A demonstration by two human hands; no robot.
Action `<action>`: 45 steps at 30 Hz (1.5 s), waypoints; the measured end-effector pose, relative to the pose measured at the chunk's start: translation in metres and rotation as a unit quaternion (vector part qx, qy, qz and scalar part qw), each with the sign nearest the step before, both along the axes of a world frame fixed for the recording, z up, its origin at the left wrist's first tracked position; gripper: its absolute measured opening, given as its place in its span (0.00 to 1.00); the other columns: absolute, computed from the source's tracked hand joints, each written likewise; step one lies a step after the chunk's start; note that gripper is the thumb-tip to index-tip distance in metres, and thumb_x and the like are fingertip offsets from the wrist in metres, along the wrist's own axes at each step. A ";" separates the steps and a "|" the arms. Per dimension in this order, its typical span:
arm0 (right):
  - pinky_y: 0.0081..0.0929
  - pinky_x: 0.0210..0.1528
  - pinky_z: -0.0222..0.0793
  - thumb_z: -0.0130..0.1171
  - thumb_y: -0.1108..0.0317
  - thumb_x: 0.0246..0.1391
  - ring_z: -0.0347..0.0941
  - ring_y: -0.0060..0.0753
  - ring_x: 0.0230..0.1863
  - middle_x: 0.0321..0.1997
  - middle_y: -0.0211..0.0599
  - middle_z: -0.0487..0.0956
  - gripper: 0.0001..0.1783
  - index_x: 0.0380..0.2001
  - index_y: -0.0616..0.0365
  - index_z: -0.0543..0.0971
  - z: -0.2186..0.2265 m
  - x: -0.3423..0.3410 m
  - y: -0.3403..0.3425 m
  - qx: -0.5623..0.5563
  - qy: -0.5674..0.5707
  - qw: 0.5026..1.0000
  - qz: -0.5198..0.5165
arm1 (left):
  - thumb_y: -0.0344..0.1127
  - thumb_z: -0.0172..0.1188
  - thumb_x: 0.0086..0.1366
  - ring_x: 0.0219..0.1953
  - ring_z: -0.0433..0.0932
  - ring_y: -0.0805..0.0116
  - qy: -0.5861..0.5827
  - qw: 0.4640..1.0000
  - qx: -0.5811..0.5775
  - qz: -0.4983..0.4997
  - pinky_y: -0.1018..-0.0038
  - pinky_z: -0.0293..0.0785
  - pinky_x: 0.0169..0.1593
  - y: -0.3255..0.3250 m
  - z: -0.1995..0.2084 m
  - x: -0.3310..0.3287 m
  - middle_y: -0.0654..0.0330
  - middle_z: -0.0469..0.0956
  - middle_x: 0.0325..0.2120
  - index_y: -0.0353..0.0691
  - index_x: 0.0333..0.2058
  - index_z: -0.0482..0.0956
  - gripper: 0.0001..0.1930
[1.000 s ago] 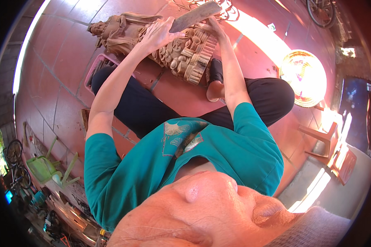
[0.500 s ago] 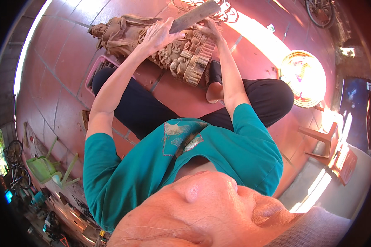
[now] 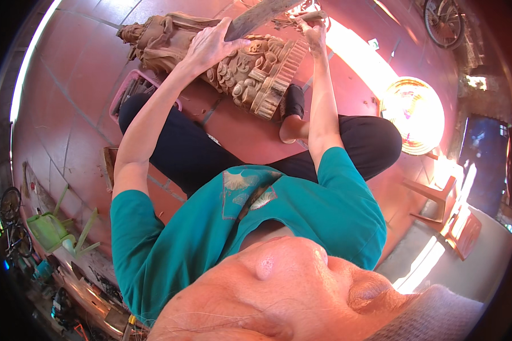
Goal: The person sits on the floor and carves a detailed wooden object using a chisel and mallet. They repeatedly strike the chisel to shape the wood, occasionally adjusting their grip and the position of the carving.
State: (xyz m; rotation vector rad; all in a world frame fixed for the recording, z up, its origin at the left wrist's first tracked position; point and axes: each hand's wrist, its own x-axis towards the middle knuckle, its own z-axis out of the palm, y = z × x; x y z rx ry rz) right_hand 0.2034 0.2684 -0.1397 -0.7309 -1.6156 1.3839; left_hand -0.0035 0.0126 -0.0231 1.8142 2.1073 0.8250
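Brown, long flat bar (image 3: 260, 17) gripped in our left hand (image 3: 209, 46), short brown rod (image 3: 318, 15) in our right hand (image 3: 313, 35), we should move both gently around the carved wooden statue (image 3: 244, 71) on the red tiled floor (image 3: 247, 133).

Right fingers (image 3: 309, 29) farther from carving (image 3: 244, 74)
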 end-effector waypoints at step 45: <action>0.37 0.48 0.75 0.68 0.58 0.55 0.83 0.40 0.41 0.38 0.39 0.87 0.18 0.45 0.54 0.83 -0.017 -0.040 -0.029 0.130 -0.229 0.964 0.036 | 0.66 0.64 0.64 0.31 0.82 0.50 -0.052 0.998 0.027 -0.011 0.56 0.75 0.40 0.038 -0.027 0.005 0.42 0.81 0.30 0.30 0.55 0.73 0.40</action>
